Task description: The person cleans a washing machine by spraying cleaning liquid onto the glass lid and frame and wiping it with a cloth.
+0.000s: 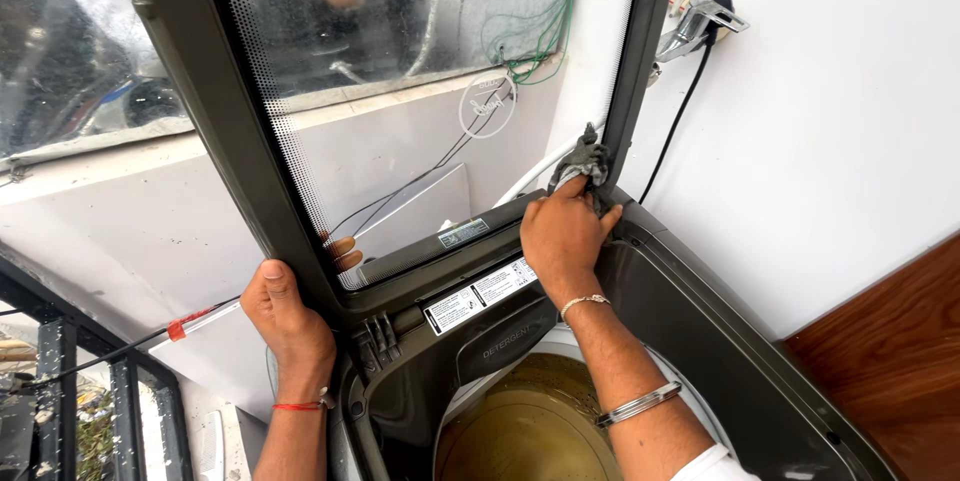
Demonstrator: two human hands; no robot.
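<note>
Grey cloth (580, 163) pinched in right hand (562, 233); left hand (285, 316) clasps lid (215, 111).

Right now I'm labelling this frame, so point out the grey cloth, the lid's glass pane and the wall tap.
grey cloth (583, 163), head view, on its bunched folds above the right hand.
glass pane (400, 91), head view, on its middle.
wall tap (695, 26), head view, on its metal body.
</note>
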